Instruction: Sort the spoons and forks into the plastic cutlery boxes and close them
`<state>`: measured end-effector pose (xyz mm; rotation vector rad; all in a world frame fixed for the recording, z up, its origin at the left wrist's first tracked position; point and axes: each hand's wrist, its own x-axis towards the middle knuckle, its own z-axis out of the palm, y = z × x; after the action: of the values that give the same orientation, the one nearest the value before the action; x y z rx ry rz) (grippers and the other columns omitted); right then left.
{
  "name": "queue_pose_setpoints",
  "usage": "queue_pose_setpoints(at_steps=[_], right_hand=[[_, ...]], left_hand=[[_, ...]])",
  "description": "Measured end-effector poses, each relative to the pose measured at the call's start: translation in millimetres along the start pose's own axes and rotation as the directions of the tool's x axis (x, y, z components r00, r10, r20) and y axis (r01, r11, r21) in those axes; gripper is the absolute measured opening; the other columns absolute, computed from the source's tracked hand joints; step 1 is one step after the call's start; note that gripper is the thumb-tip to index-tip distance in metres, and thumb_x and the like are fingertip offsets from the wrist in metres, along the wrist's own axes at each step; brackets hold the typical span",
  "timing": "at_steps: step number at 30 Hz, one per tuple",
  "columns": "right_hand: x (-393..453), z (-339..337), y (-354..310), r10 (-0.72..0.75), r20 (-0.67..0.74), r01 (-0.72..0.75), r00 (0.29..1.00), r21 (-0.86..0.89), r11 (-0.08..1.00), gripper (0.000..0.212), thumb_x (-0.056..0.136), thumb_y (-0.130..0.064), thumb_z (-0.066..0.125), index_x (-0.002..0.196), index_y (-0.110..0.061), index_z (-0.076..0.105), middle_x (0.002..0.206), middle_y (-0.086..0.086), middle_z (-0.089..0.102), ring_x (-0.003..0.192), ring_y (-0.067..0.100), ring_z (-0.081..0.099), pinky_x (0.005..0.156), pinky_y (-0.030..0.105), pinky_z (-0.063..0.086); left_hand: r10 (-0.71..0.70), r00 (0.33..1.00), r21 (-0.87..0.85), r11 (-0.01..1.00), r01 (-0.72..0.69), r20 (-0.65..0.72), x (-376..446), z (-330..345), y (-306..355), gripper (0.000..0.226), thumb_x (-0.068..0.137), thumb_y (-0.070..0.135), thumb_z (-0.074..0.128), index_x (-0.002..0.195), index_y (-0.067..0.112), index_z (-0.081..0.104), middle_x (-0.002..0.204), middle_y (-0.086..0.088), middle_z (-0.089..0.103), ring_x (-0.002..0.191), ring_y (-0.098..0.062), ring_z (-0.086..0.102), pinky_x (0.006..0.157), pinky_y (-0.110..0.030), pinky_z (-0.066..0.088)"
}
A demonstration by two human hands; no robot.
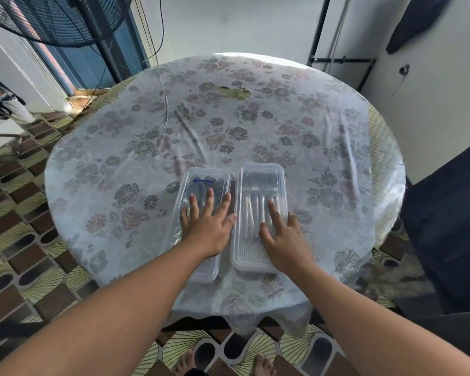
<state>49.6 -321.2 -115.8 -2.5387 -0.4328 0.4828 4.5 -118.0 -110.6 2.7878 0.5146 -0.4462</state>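
I see two clear boxes, the left box (201, 210) and the right box (259, 210), side by side near my edge of the counter (255, 126), with only a thin gap between them. My left hand (206, 223) and right hand (282, 234) lie flat on their lids. The far counter is open. A big fan (65, 20) stands behind it on the left.

I see bright daylight glaring off the table's (337, 109) far rim, soft shadows, and wide-angle bending at edges.
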Motion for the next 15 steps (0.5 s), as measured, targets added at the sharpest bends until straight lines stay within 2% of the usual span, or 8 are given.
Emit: queue_pose_setpoints(at_steps=[3,5,7,9,12,15], right_hand=[[-1.2,-2.6,2.9,-0.025,-0.009,0.024,1.000,-0.009,1.000,0.067,0.102,-0.059,0.034,0.156,-0.059,-0.006,0.163,0.013,0.023,0.139,0.036,0.046,0.095,0.050,0.050],[-0.5,-3.3,4.7,-0.031,-0.005,0.031,1.000,-0.011,0.999,0.068,0.102,-0.058,0.035,0.157,-0.057,-0.005,0.155,0.012,0.029,0.125,0.033,0.056,0.086,0.044,0.051],[1.0,-0.8,6.6,-0.042,-0.004,0.041,0.999,-0.025,0.999,0.068,0.101,-0.059,0.034,0.156,-0.058,-0.007,0.141,0.010,0.036,0.103,0.026,0.061,0.077,0.040,0.055],[2.6,0.0,7.4,-0.052,-0.022,0.051,0.998,-0.031,0.998,0.068,0.100,-0.061,0.032,0.155,-0.059,-0.008,0.133,0.005,0.036,0.092,0.021,0.059,0.071,0.040,0.056],[7.5,-0.9,11.9,-0.040,-0.042,0.038,0.998,-0.033,0.999,0.067,0.100,-0.062,0.030,0.155,-0.059,-0.008,0.137,0.005,0.035,0.094,0.022,0.060,0.070,0.039,0.054],[5.6,-1.7,10.6,-0.051,-0.001,0.051,0.999,-0.018,0.999,0.065,0.103,-0.060,0.031,0.156,-0.058,-0.006,0.151,0.009,0.030,0.119,0.032,0.057,0.086,0.046,0.052]], left_hand=[[0.000,0.999,0.016,1.000,0.000,-0.032,3.3,5.0,-2.5,0.056,0.104,0.059,0.007,0.149,0.056,-0.026,0.161,0.006,-0.036,0.146,-0.036,-0.037,0.118,-0.061,-0.019],[-0.013,0.998,0.017,1.000,0.014,-0.054,9.6,4.4,-1.7,0.057,0.106,0.055,0.010,0.150,0.054,-0.026,0.162,0.004,-0.035,0.147,-0.039,-0.034,0.118,-0.063,-0.017],[-0.043,0.996,-0.002,0.999,0.043,-0.073,19.2,-0.7,-1.9,0.057,0.107,0.052,0.012,0.153,0.051,-0.022,0.164,0.004,-0.032,0.148,-0.041,-0.032,0.119,-0.062,-0.016],[-0.061,0.996,-0.008,0.998,0.061,-0.072,29.4,-8.0,-1.2,0.057,0.107,0.051,0.013,0.154,0.050,-0.020,0.164,0.004,-0.032,0.148,-0.041,-0.031,0.119,-0.063,-0.015],[-0.050,0.998,-0.016,0.999,0.049,-0.040,36.9,-10.3,-3.5,0.057,0.107,0.053,0.014,0.153,0.052,-0.021,0.162,0.006,-0.034,0.146,-0.040,-0.035,0.118,-0.064,-0.015],[-0.048,0.998,-0.099,0.994,0.051,0.026,32.6,-19.4,-1.7,0.061,0.105,0.060,0.020,0.157,0.051,-0.012,0.165,0.005,-0.028,0.148,-0.037,-0.032,0.119,-0.063,-0.015]])
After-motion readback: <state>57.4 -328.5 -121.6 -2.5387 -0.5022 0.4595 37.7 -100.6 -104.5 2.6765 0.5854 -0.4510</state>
